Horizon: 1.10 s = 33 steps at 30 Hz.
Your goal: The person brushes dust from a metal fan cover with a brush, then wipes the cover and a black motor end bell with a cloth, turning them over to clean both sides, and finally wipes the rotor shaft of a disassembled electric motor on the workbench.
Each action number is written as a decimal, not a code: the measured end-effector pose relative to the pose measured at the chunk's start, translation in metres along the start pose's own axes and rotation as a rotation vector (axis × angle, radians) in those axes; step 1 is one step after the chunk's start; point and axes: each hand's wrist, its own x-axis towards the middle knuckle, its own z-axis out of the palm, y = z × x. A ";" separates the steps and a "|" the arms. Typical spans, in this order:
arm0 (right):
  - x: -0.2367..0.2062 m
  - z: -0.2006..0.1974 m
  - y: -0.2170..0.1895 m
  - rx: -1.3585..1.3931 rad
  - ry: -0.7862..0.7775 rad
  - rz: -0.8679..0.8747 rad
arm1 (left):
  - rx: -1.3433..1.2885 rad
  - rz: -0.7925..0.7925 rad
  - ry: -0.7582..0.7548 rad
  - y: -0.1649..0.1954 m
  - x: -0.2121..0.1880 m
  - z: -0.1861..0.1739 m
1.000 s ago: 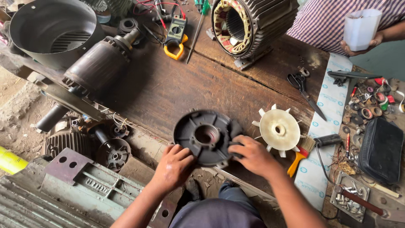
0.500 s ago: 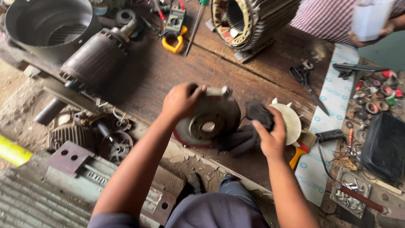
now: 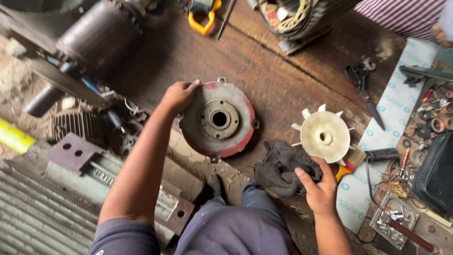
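Left hand (image 3: 179, 96) grips the upper-left rim of the round metal cover (image 3: 218, 119), lying flat on the wooden bench (image 3: 278, 80). Right hand (image 3: 319, 187) closed on a dark rag (image 3: 283, 167), just below the white plastic fan (image 3: 325, 136). Scissors (image 3: 362, 85) farther right.

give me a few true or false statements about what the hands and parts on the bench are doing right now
1. The left hand grips the rim of the round motor end cover. True.
2. The right hand holds a yellow clamp meter. False: it holds a dark rag.
3. The white plastic fan lies flat on the wooden bench. True.
4. The end cover is stacked on the fan. False: they lie apart, side by side.
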 end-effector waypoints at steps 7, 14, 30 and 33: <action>0.020 0.031 -0.023 -0.203 -0.147 -0.040 | -0.068 0.056 -0.008 -0.044 -0.033 -0.009; 0.060 0.079 -0.046 -0.481 -0.230 -0.144 | -0.103 0.166 0.104 -0.045 -0.038 0.007; 0.113 0.208 -0.030 -0.973 -0.648 -0.236 | -0.129 0.195 0.225 -0.030 -0.051 0.009; 0.118 0.198 -0.025 -0.988 -0.745 -0.185 | -0.139 0.170 0.195 -0.031 -0.049 0.010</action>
